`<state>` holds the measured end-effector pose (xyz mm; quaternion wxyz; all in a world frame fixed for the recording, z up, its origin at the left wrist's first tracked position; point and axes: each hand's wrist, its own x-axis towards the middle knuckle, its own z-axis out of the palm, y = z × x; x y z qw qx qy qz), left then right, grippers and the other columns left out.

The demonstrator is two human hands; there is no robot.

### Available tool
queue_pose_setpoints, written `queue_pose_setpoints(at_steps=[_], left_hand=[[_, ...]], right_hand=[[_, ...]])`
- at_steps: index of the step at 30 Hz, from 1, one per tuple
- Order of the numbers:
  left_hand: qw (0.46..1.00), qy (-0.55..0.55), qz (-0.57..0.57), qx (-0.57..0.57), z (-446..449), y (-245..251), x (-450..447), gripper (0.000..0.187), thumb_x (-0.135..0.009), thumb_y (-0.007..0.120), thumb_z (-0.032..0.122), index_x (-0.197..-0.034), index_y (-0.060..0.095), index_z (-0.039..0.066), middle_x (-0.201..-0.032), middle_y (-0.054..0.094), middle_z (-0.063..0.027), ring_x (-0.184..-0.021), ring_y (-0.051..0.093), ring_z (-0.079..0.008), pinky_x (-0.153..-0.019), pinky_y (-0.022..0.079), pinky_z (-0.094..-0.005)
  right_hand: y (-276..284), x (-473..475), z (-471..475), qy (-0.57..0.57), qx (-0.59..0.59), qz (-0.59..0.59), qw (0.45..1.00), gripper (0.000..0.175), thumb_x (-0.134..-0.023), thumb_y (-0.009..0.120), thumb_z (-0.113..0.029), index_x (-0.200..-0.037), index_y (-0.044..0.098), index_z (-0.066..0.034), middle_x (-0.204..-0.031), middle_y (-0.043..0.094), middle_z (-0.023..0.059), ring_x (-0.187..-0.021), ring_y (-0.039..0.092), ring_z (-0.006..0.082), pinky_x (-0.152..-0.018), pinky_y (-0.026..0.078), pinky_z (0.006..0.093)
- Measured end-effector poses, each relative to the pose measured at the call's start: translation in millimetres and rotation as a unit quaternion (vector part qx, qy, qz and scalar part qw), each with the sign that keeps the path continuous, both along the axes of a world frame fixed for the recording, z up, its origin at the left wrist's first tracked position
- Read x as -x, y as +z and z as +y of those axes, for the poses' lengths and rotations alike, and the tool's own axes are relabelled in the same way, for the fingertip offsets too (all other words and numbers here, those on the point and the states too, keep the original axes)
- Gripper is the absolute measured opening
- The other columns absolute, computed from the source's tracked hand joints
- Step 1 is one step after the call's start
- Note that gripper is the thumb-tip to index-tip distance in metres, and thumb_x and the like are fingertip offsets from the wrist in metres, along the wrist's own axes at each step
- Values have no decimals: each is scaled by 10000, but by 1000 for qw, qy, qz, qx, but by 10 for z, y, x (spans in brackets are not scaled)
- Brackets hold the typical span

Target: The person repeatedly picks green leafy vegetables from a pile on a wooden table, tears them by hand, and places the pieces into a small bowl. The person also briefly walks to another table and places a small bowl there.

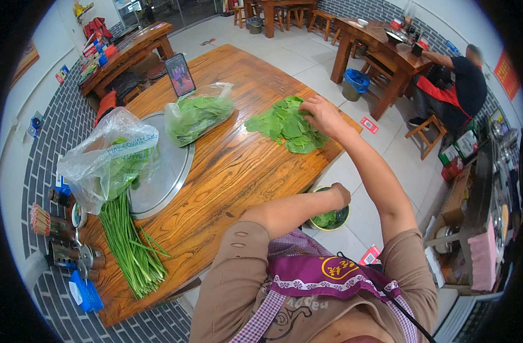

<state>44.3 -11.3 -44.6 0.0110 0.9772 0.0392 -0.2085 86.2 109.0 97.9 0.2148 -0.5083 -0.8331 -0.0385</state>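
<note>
My right hand [323, 116] reaches over the table, its bent fingers touching the right side of a loose pile of green leaves [283, 124]. Whether a leaf is pinched there cannot be made out. Below the table's right edge, my left hand [341, 194] hangs over a bin [346, 218] with green scraps [325, 219] inside; its fingertips are hidden. A clear plastic bag of leafy greens [201, 113] lies left of the pile. Farther left, another plastic bag [111, 150] covers the upper part of a bunch of garlic chives [135, 253].
Under the bags is a round metal tray [175, 180] on the wooden table [227, 184]. A phone [180, 75] stands upright behind. Chopsticks [41, 221], metal containers [64, 253] and a blue tissue pack [84, 291] line the left edge. A person [454, 85] sits at another table.
</note>
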Motion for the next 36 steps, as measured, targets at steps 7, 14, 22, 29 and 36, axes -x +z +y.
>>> queue_pose_setpoints(at_steps=[7,14,22,29,36], left_hand=[[981,-4,-193,-23,56,-2,58,256,-680,721,167,-903,665,55,-942,667,-114,-867,662,-261,-729,517,-381],[812,242,-280,452,16,214,-35,151,-823,541,81,-844,677,17,-799,684,-128,-818,671,-238,-755,516,-369],[555,319,-187,745,-142,330,-16,170,-903,599,130,-1030,626,19,-932,650,-61,-866,616,-136,-814,491,-259],[578,360,-176,711,-126,375,19,70,-870,635,102,-902,619,42,-878,655,-40,-805,603,-104,-766,488,-232],[598,348,-131,710,2,382,-30,61,-867,629,100,-901,609,53,-875,654,-34,-808,600,-102,-765,479,-229]], right_hand=[[-160,-437,-847,-154,35,325,932,175,-806,679,-95,-947,625,-6,-799,614,22,-684,551,130,-659,457,256],[-599,-639,-2432,-246,86,715,649,100,-843,660,-48,-928,607,-44,-829,622,-10,-715,542,59,-620,423,205],[-1101,-549,-2889,-286,51,792,538,114,-841,681,-71,-918,597,-75,-712,533,-44,-609,453,40,-545,354,185],[-1064,-593,-2849,-334,-1,620,710,145,-856,618,-74,-991,652,-33,-817,645,23,-691,570,91,-622,437,232],[-909,-766,-2832,-301,-104,322,892,173,-711,679,16,-875,648,-30,-822,623,107,-778,595,264,-698,484,347]])
